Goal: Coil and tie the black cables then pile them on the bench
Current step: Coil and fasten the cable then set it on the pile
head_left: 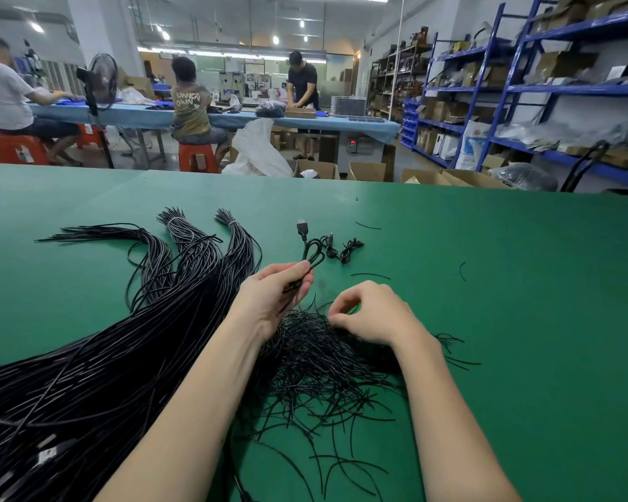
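Black, thin and rubber-sheathed, the coiled cable (307, 260) sits pinched in the left hand (274, 295), fingers curled round its gathered middle, its loops sticking up and away toward the far side with the USB plug (301, 226) at the top. Just to the right and slightly nearer, the right hand (368, 313) curls its fingertips into the heap of short black twist-tie wires (316, 360) lying on the green felt table (486, 284), seemingly pinching one. The tie lies below and right of the coil, so the right hand is the nearer one to bring it across. Long bundled black cables (124, 338) stretch away to the left.
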`<control>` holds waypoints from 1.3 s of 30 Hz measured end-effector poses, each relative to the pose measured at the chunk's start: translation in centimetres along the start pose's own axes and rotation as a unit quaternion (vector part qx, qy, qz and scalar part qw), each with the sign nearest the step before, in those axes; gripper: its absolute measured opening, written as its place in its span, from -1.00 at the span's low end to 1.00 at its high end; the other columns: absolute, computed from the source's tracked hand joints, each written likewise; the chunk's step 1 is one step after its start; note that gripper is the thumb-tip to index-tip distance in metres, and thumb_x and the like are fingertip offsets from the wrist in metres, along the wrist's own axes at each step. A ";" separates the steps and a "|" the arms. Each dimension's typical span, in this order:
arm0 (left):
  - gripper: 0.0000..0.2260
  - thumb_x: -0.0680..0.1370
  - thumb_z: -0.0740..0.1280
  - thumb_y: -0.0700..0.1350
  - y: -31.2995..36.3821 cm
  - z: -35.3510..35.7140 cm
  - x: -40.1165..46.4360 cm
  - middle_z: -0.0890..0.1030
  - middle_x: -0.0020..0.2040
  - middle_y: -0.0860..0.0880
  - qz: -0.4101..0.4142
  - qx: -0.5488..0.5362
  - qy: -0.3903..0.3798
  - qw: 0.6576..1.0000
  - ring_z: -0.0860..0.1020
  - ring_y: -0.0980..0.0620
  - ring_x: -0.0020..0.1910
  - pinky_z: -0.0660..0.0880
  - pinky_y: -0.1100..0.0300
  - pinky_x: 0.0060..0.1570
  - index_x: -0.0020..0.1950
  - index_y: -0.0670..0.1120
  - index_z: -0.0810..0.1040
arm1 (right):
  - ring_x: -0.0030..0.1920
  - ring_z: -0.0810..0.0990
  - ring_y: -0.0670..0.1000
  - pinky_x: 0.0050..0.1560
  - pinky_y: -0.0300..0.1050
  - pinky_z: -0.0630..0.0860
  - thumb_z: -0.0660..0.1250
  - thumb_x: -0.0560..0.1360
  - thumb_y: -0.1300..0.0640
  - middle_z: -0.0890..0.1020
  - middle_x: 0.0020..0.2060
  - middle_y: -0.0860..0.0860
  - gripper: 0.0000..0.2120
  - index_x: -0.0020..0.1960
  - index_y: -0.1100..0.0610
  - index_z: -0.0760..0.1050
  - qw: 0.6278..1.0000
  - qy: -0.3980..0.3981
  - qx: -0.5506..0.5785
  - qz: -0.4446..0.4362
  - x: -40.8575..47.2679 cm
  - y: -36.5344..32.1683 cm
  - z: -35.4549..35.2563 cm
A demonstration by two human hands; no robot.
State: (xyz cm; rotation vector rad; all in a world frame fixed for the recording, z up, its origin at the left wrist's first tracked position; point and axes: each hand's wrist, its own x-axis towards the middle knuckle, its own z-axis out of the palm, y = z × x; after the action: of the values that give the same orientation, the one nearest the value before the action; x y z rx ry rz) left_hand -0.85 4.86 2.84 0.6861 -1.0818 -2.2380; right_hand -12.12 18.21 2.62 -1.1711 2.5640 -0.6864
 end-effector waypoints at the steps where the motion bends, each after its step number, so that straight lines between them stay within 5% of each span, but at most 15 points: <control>1: -0.79 0.48 0.48 -0.33 0.0 0.0 0.0 0.71 -0.23 -0.17 -0.003 -0.002 0.000 1.000 0.68 0.04 -0.32 0.63 0.29 -0.26 0.08 -0.33 0.59 | -0.04 0.61 -0.19 -0.09 -0.17 0.43 0.45 0.48 -0.09 0.69 -0.13 -0.30 -0.95 -0.16 -0.22 0.67 1.000 0.011 0.009 0.001 0.0 0.1 -0.3; 7: -0.82 0.48 0.49 -0.31 0.0 -0.1 0.0 0.71 -0.22 -0.17 -0.010 -0.016 0.000 1.000 0.69 0.04 -0.31 0.62 0.30 -0.28 0.05 -0.29 0.60 | 0.00 0.63 -0.19 0.02 -0.13 0.54 0.50 0.44 -0.12 0.69 -0.20 -0.32 -0.94 -0.21 -0.23 0.69 0.994 0.077 0.081 -0.002 -0.3 0.7 -1.7; 11: -0.86 0.47 0.49 -0.32 0.0 -0.1 0.0 0.71 -0.21 -0.18 -0.009 -0.027 0.000 1.000 0.69 0.04 -0.30 0.62 0.31 -0.28 0.00 -0.28 0.61 | -0.18 0.63 -0.19 -0.13 -0.20 0.54 0.52 0.44 -0.01 0.67 -0.31 -0.25 -0.94 -0.20 -0.14 0.72 0.976 0.131 0.175 -0.005 -0.4 1.0 -2.9; 14: -0.85 0.48 0.48 -0.31 0.0 0.1 0.0 0.72 -0.18 -0.18 -0.004 -0.034 -0.003 0.999 0.70 0.04 -0.28 0.61 0.31 -0.27 0.02 -0.28 0.61 | -0.27 0.64 -0.14 -0.30 -0.28 0.56 0.52 0.48 0.12 0.72 -0.28 -0.12 -0.95 -0.16 0.01 0.73 0.913 0.144 0.382 -0.015 -0.6 0.1 -3.2; 22: -0.78 0.48 0.48 -0.31 -0.2 0.0 0.1 0.72 -0.12 -0.19 0.007 -0.040 -0.003 0.999 0.70 0.04 -0.24 0.64 0.28 -0.19 0.10 -0.32 0.60 | -0.35 0.63 -0.16 -0.42 -0.30 0.52 0.44 0.56 0.22 0.76 -0.20 -0.05 -0.96 -0.02 0.11 0.66 0.779 0.213 0.590 -0.003 -0.3 -1.1 -2.8; 29: -0.87 0.46 0.48 -0.34 -0.5 0.7 0.1 0.69 -0.22 -0.18 0.034 -0.004 -0.009 0.999 0.68 0.03 -0.30 0.65 0.27 -0.19 -0.02 -0.32 0.61 | -0.41 0.62 0.07 -0.27 -0.07 0.67 0.46 0.46 0.19 0.71 -0.24 -0.17 -0.82 -0.18 -0.09 0.66 0.937 0.209 0.264 -0.090 -0.2 -2.0 -0.9; 35: -0.89 0.45 0.50 -0.35 -0.5 0.8 0.1 0.70 -0.25 -0.18 0.069 0.027 0.000 0.997 0.67 0.02 -0.33 0.64 0.28 -0.19 -0.10 -0.27 0.59 | -0.47 0.48 -0.19 -0.34 -0.24 0.51 0.43 0.41 0.06 0.67 -0.32 -0.16 -0.88 -0.24 -0.15 0.67 0.963 0.192 0.165 -0.097 -0.2 -2.2 -0.8; 39: -0.90 0.46 0.50 -0.34 -0.5 0.9 -0.1 0.71 -0.24 -0.19 0.116 0.081 -0.012 0.990 0.67 0.02 -0.32 0.63 0.27 -0.18 -0.13 -0.27 0.60 | -0.50 0.59 -0.16 -0.35 -0.23 0.59 0.49 0.49 0.00 0.65 -0.46 -0.11 -0.84 -0.26 -0.03 0.69 0.952 0.181 0.238 -0.073 -0.1 -2.6 -0.8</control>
State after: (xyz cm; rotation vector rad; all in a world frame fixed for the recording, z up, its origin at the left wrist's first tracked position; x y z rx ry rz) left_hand -1.47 5.70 2.92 0.5672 -1.2952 -1.9820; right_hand -10.69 17.10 4.60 -1.1508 2.3738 -1.5778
